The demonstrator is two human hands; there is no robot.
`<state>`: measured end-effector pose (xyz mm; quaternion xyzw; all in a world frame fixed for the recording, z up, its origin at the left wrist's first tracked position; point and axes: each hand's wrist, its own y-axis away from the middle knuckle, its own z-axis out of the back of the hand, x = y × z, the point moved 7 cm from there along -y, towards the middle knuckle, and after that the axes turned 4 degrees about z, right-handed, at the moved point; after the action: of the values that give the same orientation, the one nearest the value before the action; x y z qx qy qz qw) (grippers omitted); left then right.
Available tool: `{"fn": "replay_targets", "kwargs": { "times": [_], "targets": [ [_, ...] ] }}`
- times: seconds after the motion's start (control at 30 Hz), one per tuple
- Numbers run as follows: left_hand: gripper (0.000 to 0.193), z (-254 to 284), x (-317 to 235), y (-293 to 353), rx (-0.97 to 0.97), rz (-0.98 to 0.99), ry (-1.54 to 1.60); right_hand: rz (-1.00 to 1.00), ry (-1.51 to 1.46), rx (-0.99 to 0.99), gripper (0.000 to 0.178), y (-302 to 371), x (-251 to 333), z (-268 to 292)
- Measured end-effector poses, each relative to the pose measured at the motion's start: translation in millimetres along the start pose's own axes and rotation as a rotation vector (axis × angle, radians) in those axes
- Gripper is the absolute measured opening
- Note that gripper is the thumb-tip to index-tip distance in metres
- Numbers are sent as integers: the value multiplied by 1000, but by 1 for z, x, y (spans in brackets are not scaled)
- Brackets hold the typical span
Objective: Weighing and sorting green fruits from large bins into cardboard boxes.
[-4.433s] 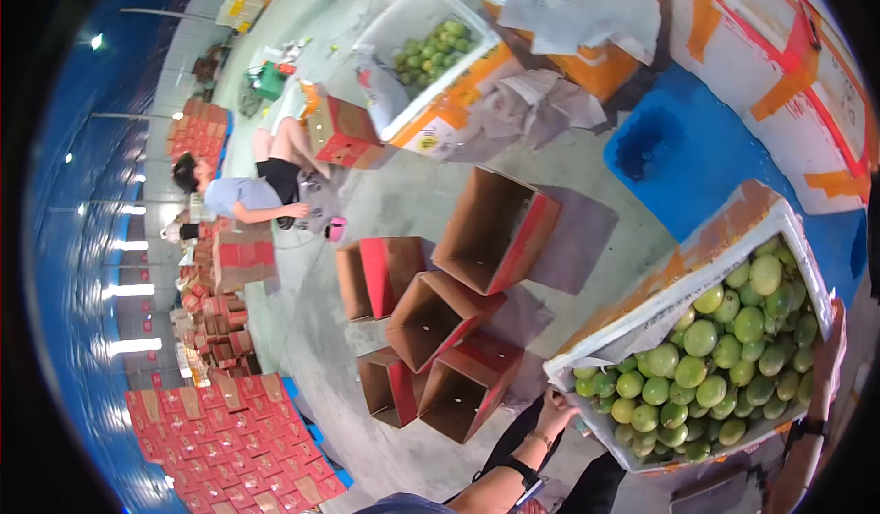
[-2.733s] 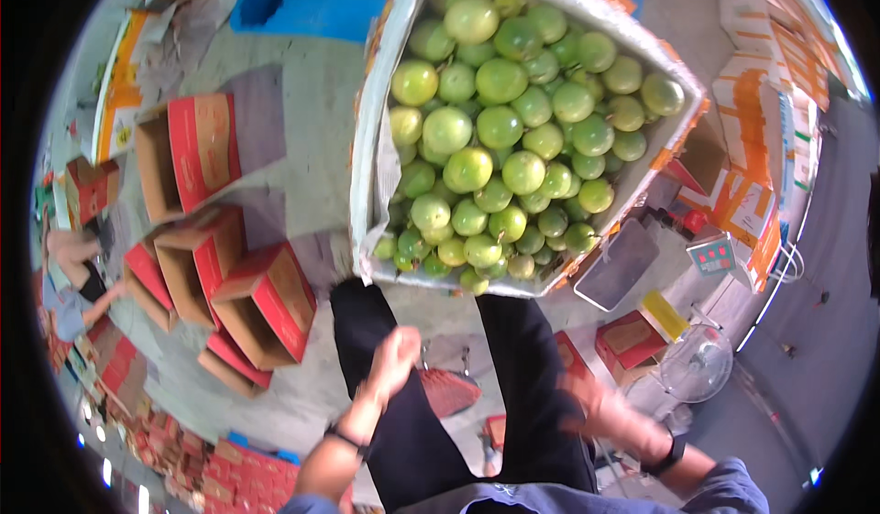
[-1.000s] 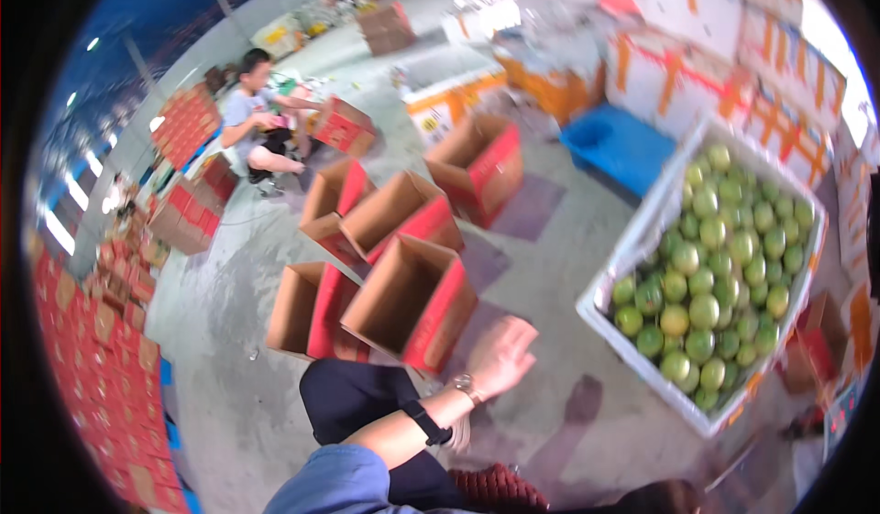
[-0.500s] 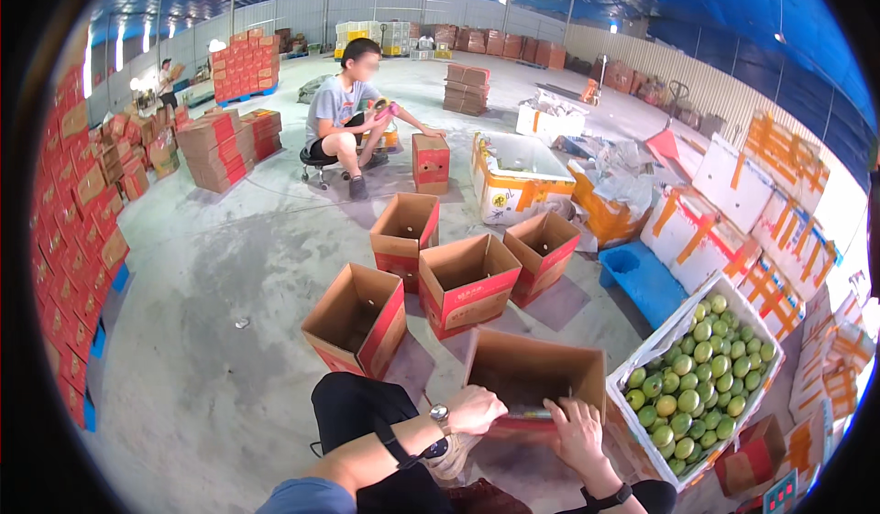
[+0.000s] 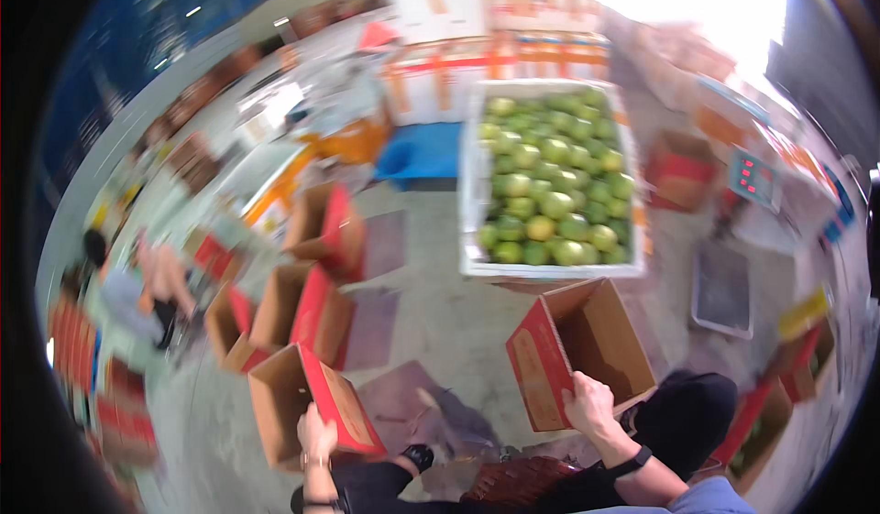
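Observation:
My left hand [image 5: 317, 435] is closed on the rim of an open red-and-brown cardboard box [image 5: 280, 402] at the lower left. To the right, my right hand [image 5: 591, 404] grips the near red edge of another open cardboard box [image 5: 605, 344], which is tilted. The inside of that box looks bare brown. Just beyond it stands a white foam crate [image 5: 472, 239] heaped with round green fruit [image 5: 555, 180], some of them yellowish. The picture is blurred by motion.
More open cardboard boxes [image 5: 284, 308] stand left, with a seated person [image 5: 137, 289] past them. A blue plastic tub [image 5: 431, 152] sits beside the crate, foam boxes [image 5: 440, 74] behind. Rightward are a digital scale display [image 5: 753, 180], a grey tray [image 5: 722, 289] and boxes holding fruit [image 5: 756, 441].
My view has swung right, bringing the fruit crate to the middle. My hands, earlier together at one box, are now apart; the left has moved to a separate box.

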<state>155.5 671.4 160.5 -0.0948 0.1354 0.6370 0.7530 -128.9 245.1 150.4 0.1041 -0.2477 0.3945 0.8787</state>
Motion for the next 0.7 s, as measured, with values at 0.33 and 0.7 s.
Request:
{"fn": "replay_targets", "kwargs": {
  "times": [0.33,0.7],
  "targets": [
    [36,-141,-328,116,517,-656,196,89,-516,285,40,-10,-41,-57],
    [16,-167,-283,115,475,-1234,-244,401,392,670,21,22,-63,-33]
  ]
}}
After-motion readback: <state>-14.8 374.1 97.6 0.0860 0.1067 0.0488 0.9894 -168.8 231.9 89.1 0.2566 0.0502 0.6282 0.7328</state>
